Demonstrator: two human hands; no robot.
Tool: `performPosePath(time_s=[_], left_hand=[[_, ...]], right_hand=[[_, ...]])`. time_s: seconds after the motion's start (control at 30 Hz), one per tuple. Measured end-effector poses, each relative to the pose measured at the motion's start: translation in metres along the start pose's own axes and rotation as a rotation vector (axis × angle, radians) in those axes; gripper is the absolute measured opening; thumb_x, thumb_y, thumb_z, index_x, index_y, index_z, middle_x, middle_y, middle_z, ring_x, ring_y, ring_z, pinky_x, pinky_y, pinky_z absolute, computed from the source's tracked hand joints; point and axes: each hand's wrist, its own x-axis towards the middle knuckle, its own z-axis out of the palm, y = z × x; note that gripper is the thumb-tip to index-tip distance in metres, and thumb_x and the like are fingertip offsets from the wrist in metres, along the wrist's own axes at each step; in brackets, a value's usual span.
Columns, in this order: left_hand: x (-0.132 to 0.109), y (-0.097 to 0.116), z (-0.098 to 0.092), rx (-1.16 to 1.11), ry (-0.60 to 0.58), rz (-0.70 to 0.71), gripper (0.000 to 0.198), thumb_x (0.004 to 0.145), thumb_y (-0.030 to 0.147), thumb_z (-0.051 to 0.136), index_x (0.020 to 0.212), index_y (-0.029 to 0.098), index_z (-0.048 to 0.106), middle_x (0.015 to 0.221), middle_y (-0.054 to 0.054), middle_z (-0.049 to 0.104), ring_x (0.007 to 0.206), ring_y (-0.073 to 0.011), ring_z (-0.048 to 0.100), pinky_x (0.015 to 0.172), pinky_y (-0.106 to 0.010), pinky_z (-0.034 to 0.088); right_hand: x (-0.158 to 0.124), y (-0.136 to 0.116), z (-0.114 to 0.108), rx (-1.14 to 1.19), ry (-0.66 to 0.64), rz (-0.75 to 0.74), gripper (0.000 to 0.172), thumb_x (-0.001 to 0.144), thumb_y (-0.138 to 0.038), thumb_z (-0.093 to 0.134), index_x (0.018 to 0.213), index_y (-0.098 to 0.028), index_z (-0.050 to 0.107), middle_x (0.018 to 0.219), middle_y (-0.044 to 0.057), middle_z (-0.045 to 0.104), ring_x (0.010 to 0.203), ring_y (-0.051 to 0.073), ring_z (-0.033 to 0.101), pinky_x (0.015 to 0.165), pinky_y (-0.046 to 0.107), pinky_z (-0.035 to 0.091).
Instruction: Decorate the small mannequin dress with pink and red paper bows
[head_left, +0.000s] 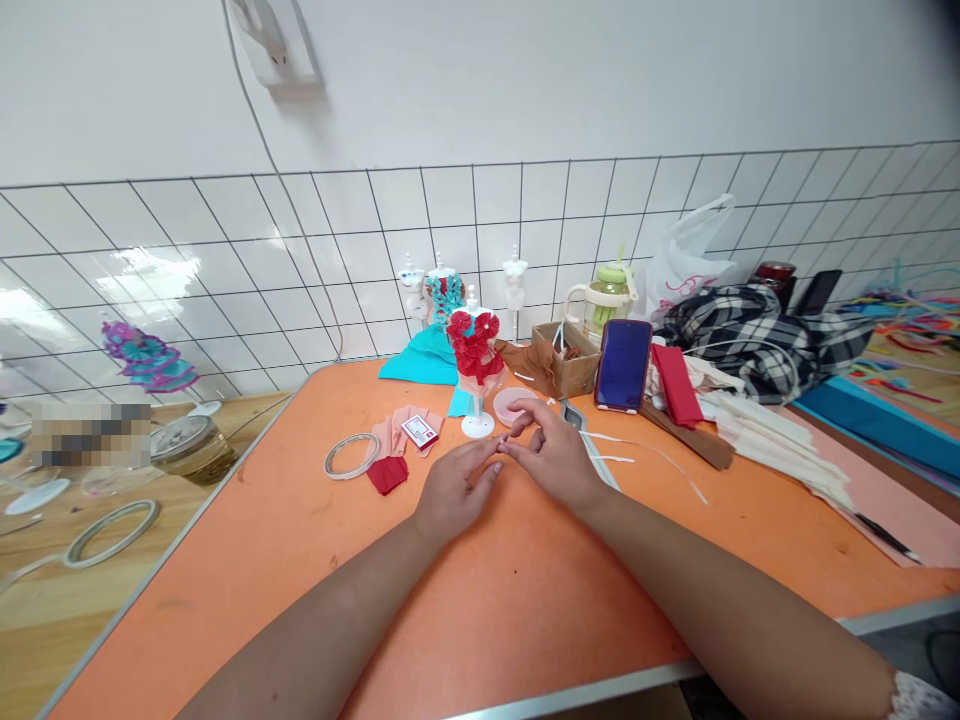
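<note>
My left hand (459,490) reaches over the orange table, fingers stretched and the thumb apart from them. Its fingertips meet those of my right hand (556,460), whose thumb and fingers are curled into a pinch. Whatever sits between the fingertips is too small to make out. Just behind my hands a small white dress form (478,422) stands upright, dressed in red fabric flowers (472,345) over pale pink cloth. A round pink lid-like disc (511,402) lies behind my right hand. Left of my left hand are pink fabric pieces (390,432), a red-and-white small box (420,431) and a red cloth piece (388,475).
A tape roll (352,456) lies on the orange table (315,580). Behind are turquoise cloth (420,358), more dress forms (514,285), a cardboard box (566,365), a propped phone (623,365) and a green-lidded jug (609,300). Folded fabrics (780,450) fill the right; a person's blurred part shows left.
</note>
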Motion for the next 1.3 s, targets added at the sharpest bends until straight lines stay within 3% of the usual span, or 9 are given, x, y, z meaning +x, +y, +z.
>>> performPosePath(time_s=[0.1,0.17,0.37,0.53,0.67,0.83,0.93,1.17,1.3], left_hand=[[-0.001,-0.001,0.0,-0.003,0.012,-0.002,0.035,0.087,0.025,0.049,0.122,0.024,0.054,0.114,-0.006,0.064,0.104,-0.0197,0.06,0.09,-0.034,0.048],[-0.001,-0.002,0.0,0.01,0.02,-0.007,0.032,0.087,0.025,0.05,0.118,0.023,0.057,0.111,-0.007,0.066,0.102,-0.0201,0.061,0.089,-0.034,0.049],[-0.002,-0.004,0.0,-0.002,0.044,0.005,0.03,0.085,0.024,0.052,0.114,0.022,0.059,0.107,-0.007,0.067,0.099,-0.0199,0.061,0.088,-0.035,0.048],[-0.002,-0.001,0.001,-0.103,0.043,0.021,0.035,0.086,0.023,0.051,0.121,0.023,0.054,0.104,-0.007,0.067,0.095,-0.0186,0.062,0.086,-0.033,0.049],[-0.002,0.002,0.0,-0.108,0.025,-0.004,0.033,0.086,0.024,0.051,0.118,0.023,0.056,0.101,-0.007,0.068,0.093,-0.0184,0.062,0.085,-0.032,0.049],[0.0,0.003,-0.002,-0.043,0.018,-0.005,0.033,0.085,0.025,0.052,0.117,0.024,0.059,0.097,-0.006,0.069,0.089,-0.0188,0.063,0.082,-0.033,0.047],[0.001,0.005,0.0,-0.092,0.028,-0.094,0.03,0.085,0.027,0.052,0.114,0.024,0.062,0.098,-0.005,0.069,0.089,-0.0187,0.063,0.082,-0.032,0.047],[0.007,0.008,0.003,-0.502,0.073,-0.392,0.029,0.082,0.036,0.055,0.099,0.017,0.069,0.093,-0.007,0.07,0.085,-0.0192,0.064,0.076,-0.029,0.051],[0.009,0.005,-0.001,-0.609,0.086,-0.515,0.034,0.078,0.042,0.06,0.096,0.016,0.07,0.093,-0.009,0.07,0.085,-0.0209,0.064,0.067,-0.028,0.051]], right_hand=[[0.0,0.001,0.0,-0.059,-0.001,-0.144,0.011,0.079,-0.024,0.06,0.088,-0.023,0.067,0.084,0.001,0.066,0.067,0.013,0.058,0.063,0.024,0.045],[0.0,0.002,-0.001,-0.086,-0.02,-0.207,0.012,0.082,-0.021,0.057,0.082,-0.024,0.069,0.082,0.001,0.066,0.077,0.014,0.06,0.067,0.024,0.045],[-0.002,0.003,-0.001,-0.177,-0.021,-0.271,0.016,0.086,-0.022,0.053,0.092,-0.023,0.068,0.088,0.002,0.066,0.08,0.014,0.061,0.07,0.024,0.046],[-0.005,0.001,-0.003,-0.166,0.046,-0.274,0.017,0.086,-0.025,0.052,0.098,-0.023,0.065,0.09,0.004,0.065,0.082,0.015,0.06,0.07,0.025,0.046],[-0.002,0.002,-0.003,-0.209,-0.068,-0.274,0.017,0.088,-0.022,0.048,0.09,-0.022,0.065,0.09,0.004,0.064,0.083,0.016,0.058,0.073,0.027,0.044],[0.003,0.006,0.001,-0.13,-0.133,-0.164,0.009,0.086,-0.021,0.048,0.083,-0.019,0.057,0.083,0.003,0.058,0.077,0.015,0.053,0.067,0.026,0.041],[0.004,0.008,0.003,-0.072,-0.142,-0.124,0.008,0.086,-0.019,0.048,0.081,-0.019,0.054,0.082,0.002,0.056,0.077,0.014,0.051,0.066,0.025,0.04],[0.003,0.01,0.005,-0.007,-0.089,-0.1,0.008,0.085,-0.021,0.047,0.08,-0.019,0.054,0.081,0.001,0.055,0.076,0.014,0.05,0.068,0.026,0.039],[0.006,0.013,0.006,0.121,-0.106,0.058,0.011,0.083,-0.026,0.048,0.083,-0.018,0.055,0.079,0.0,0.057,0.069,0.013,0.05,0.063,0.025,0.04]])
